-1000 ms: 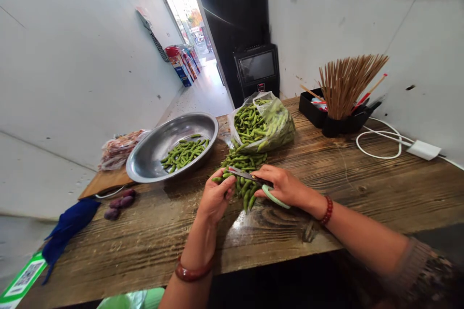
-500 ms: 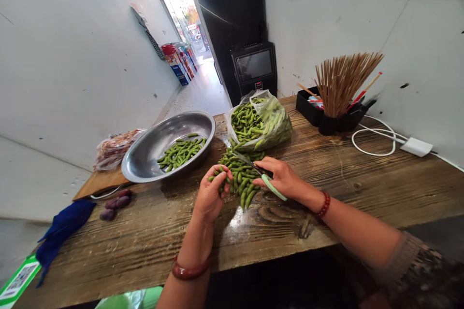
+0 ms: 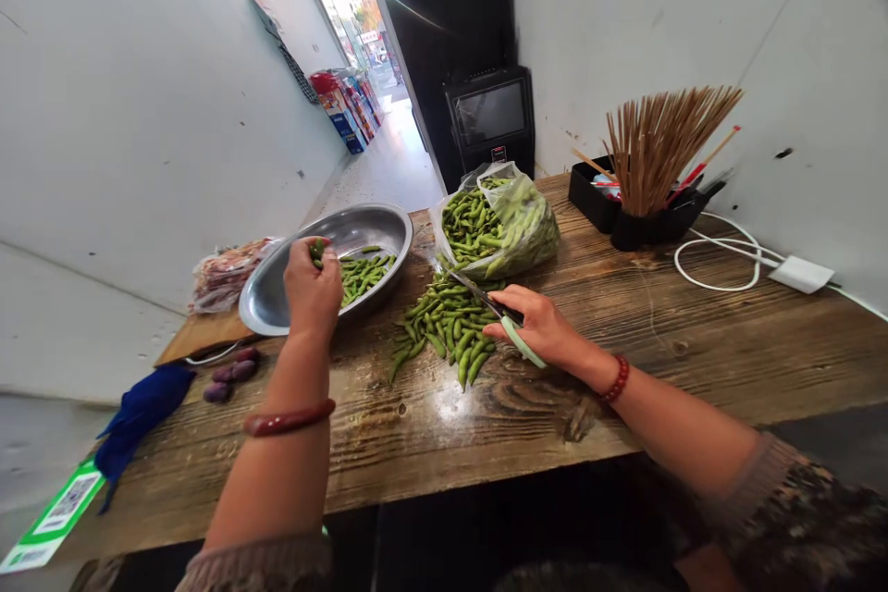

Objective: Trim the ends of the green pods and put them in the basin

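Over the near side of a wide steel basin (image 3: 267,301), my left hand (image 3: 310,289) is closed around a few green soybean pods (image 3: 317,252); most of them are hidden by the fingers. Other pods (image 3: 364,276) lie inside the basin. My right hand (image 3: 537,326) grips scissors (image 3: 520,342) with pale green handles, their blades pointing up and left over a loose pile of soybean pods (image 3: 450,324) on the wooden table. Just behind that pile stands a clear plastic bag (image 3: 534,227) full of more pods.
Wooden skewers (image 3: 648,153) stand in a black holder (image 3: 635,229) at the right, near a white cable and adapter (image 3: 801,274). Left are purple tubers (image 3: 232,374), a blue cloth (image 3: 149,402), and a bagged reddish bundle (image 3: 226,277) on a board.
My left hand has moved left and up from the pile to over the basin, carrying pods. Several pods now lie at the pile's left edge. My right hand stays nearly in place with the scissors.
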`<state>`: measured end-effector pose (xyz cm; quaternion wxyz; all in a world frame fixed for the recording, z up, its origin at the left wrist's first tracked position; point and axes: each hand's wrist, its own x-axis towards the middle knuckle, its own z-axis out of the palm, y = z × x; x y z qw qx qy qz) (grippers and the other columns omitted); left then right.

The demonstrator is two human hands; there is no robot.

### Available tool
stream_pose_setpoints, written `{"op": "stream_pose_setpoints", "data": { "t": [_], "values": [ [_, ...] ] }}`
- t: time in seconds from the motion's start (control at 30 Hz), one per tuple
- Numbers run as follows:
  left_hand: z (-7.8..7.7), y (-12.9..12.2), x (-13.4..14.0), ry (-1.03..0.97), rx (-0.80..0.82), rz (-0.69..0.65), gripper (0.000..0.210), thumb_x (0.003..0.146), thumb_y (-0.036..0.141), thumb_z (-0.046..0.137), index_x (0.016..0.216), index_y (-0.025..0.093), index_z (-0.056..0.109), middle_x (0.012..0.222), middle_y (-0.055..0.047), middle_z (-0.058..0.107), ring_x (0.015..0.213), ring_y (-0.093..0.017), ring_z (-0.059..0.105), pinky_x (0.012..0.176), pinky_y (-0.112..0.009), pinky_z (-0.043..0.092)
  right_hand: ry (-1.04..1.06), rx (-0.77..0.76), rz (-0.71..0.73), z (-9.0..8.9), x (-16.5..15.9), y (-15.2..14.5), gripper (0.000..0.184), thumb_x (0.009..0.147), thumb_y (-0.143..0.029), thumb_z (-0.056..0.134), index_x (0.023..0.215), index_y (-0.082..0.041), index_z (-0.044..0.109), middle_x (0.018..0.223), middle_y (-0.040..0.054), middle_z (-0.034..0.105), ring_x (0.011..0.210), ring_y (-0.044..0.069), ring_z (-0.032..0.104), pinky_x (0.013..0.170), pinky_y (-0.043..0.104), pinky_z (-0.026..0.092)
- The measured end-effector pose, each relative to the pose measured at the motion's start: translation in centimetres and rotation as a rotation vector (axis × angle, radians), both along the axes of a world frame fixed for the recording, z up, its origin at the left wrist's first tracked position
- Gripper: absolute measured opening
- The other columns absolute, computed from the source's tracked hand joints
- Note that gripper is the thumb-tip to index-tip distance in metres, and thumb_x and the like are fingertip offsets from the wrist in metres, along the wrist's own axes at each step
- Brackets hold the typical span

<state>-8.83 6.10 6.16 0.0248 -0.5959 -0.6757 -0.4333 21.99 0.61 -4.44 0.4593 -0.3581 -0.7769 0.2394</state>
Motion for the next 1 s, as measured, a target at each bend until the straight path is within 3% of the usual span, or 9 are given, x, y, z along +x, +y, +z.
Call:
{"op": "stream_pose_setpoints", "data": {
  "t": [0.13,0.23,0.37,0.47,0.6,0.7,0.8,1.0],
  "values": [
    [-0.2,0.4,-0.8,0.233,-0.125,-0.012,0.049,0.074,0.024,0.065,0.121,0.013,0.055,0.115,-0.014,0.058,0.101,-0.026,0.057,0.093,-0.041,0.043,0.008,0.010,-0.015,-0.3,0.1,0.2,0.039,0.081,-0.037,0.071,0.113,-0.016,0.064,0.089,0.0055,0.062,0.079,0.017,0.059,0.072,0.029,0.047],
    [-1.2,-2.2,0.8,0.245,-0.071,-0.112,0.028,0.082,0.028,0.056,0.106,0.016,0.064,0.103,-0.010,0.062,0.090,-0.023,0.060,0.085,-0.037,0.046,0.003,0.004,-0.014,-0.4,0.1,0.3,0.039,0.080,-0.037,0.072,0.112,-0.016,0.065,0.089,0.0056,0.062,0.078,0.017,0.059,0.071,0.029,0.048],
    [-3.3,-6.5,2.2,0.323,-0.314,-0.380,0.021,0.083,0.035,0.055,0.087,0.018,0.067,0.081,-0.005,0.062,0.074,-0.020,0.059,0.072,-0.032,0.046,-0.007,-0.011,-0.010,-0.2,0.1,0.1,0.039,0.080,-0.036,0.071,0.112,-0.016,0.065,0.093,0.0071,0.063,0.081,0.018,0.060,0.073,0.030,0.048],
    [-5.2,-8.4,1.5,0.393,-0.483,-0.364,0.025,0.080,0.041,0.059,0.086,0.018,0.067,0.081,-0.005,0.060,0.071,-0.021,0.058,0.068,-0.032,0.044,-0.002,-0.009,-0.006,-0.1,0.0,0.1,0.040,0.080,-0.036,0.071,0.114,-0.016,0.064,0.096,0.0078,0.064,0.084,0.019,0.061,0.076,0.031,0.049],
    [-7.4,-8.9,0.1,0.370,-0.575,-0.343,0.026,0.072,0.039,0.066,0.088,0.019,0.065,0.085,-0.006,0.060,0.076,-0.022,0.058,0.070,-0.032,0.044,0.013,-0.008,0.004,-0.1,-0.1,0.0,0.040,0.079,-0.035,0.072,0.113,-0.017,0.065,0.095,0.0074,0.064,0.085,0.019,0.061,0.077,0.032,0.049],
    [-8.5,-8.5,0.9,0.287,-0.567,-0.352,0.008,0.071,0.027,0.062,0.072,0.020,0.060,0.072,-0.002,0.057,0.068,-0.019,0.054,0.064,-0.030,0.041,0.008,-0.022,0.013,0.1,-0.1,-0.1,0.039,0.078,-0.034,0.073,0.112,-0.017,0.065,0.094,0.0072,0.064,0.084,0.019,0.061,0.077,0.031,0.049],
    [-8.8,-8.0,3.4,0.134,-0.509,-0.432,0.005,0.070,0.023,0.060,0.066,0.020,0.060,0.065,-0.001,0.054,0.063,-0.017,0.050,0.061,-0.028,0.037,-0.001,-0.025,0.015,0.3,-0.2,-0.2,0.037,0.078,-0.032,0.074,0.110,-0.016,0.066,0.093,0.0072,0.064,0.084,0.019,0.061,0.077,0.031,0.049],
    [-7.2,-6.8,8.3,-0.588,-0.521,-0.568,0.016,0.068,0.030,0.073,0.078,0.017,0.071,0.072,-0.003,0.064,0.064,-0.015,0.051,0.060,-0.024,0.038,-0.003,-0.033,0.004,0.4,-0.1,0.0,0.038,0.077,-0.031,0.075,0.110,-0.016,0.065,0.094,0.0068,0.064,0.083,0.018,0.060,0.076,0.031,0.049]
  ]
}}
